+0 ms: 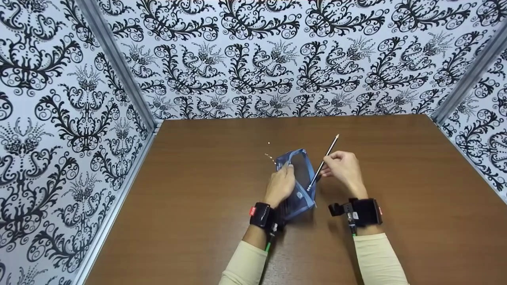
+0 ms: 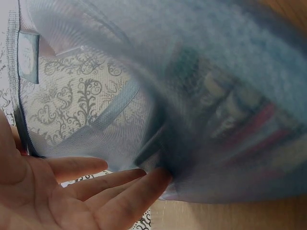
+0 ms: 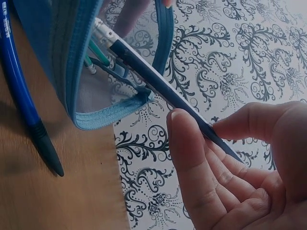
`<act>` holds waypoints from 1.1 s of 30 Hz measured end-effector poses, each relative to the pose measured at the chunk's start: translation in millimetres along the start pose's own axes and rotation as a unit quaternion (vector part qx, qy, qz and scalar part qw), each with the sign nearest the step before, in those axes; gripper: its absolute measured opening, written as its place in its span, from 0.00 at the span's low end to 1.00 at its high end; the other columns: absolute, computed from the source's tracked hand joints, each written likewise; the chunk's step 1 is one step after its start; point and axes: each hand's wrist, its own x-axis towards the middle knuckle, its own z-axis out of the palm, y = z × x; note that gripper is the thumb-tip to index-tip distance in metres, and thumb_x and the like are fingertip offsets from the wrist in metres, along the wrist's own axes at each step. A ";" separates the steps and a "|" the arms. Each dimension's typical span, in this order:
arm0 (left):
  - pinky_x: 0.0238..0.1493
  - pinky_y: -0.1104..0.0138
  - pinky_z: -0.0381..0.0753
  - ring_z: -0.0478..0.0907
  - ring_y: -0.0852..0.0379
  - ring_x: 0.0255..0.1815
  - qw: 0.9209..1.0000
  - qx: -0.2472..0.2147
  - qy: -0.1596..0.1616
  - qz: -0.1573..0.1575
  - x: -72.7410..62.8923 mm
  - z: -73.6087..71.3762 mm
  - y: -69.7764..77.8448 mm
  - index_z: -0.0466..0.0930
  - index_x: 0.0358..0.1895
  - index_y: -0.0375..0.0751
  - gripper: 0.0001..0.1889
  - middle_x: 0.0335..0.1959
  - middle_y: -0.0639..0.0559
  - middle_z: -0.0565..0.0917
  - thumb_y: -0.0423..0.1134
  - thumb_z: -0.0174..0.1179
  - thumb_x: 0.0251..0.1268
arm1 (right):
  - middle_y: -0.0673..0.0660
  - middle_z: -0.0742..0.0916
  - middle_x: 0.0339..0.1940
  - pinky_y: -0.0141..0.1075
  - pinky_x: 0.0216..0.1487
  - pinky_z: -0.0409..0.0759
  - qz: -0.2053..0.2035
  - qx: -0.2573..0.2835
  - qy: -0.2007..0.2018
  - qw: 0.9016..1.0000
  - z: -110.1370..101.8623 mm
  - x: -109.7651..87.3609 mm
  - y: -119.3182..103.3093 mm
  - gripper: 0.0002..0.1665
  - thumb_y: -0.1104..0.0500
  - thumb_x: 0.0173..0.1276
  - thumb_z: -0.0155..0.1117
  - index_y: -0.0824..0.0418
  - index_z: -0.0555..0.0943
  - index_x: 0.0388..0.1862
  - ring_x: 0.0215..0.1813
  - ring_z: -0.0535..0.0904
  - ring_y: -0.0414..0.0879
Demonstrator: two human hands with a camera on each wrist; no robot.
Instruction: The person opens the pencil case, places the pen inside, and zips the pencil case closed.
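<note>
My left hand [image 1: 280, 183] grips one side of a blue mesh zip pouch [image 1: 300, 206], held tilted with its mouth open toward the right. In the left wrist view, the fingers [image 2: 132, 199] lie along the mesh [image 2: 76, 96]. Between thumb and fingertips, my right hand [image 1: 344, 168] pinches a dark-and-white pencil [image 1: 328, 152]. Its pale point faces up and away; its eraser end [image 3: 103, 31] is at the pouch's zippered opening [image 3: 103, 117]. Inside the pouch show teal sticks [image 3: 98, 50], and through its mesh blurred pinkish-red shapes [image 2: 254, 122].
A blue pen [image 3: 21, 91] with a black grip and tip shows beside the pouch in the right wrist view. Small white specks [image 1: 269, 156] dot the brown table [image 1: 206, 166] beyond the pouch. Patterned panels [image 1: 253, 59] stand behind and at both sides.
</note>
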 end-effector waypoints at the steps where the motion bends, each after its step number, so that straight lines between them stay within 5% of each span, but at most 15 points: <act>1: 0.68 0.50 0.70 0.73 0.39 0.67 1.000 -0.002 0.003 0.001 0.1 0.2 0.2 0.68 0.73 0.45 0.27 0.67 0.42 0.76 0.50 0.34 0.79 | 0.59 0.88 0.23 0.36 0.30 0.86 0.000 -0.001 -0.003 1.000 0.6 -0.2 -0.2 0.15 0.65 0.69 0.54 0.78 0.79 0.44 0.20 0.84 0.40; 33: 0.67 0.49 0.71 0.73 0.39 0.66 1.000 -0.007 0.003 0.015 -0.7 -2.0 1.9 0.69 0.72 0.45 0.27 0.65 0.41 0.77 0.49 0.33 0.79 | 0.55 0.86 0.18 0.43 0.32 0.87 0.004 -0.058 -0.075 0.995 18.4 -1.6 2.4 0.14 0.65 0.67 0.54 0.78 0.81 0.37 0.20 0.84 0.42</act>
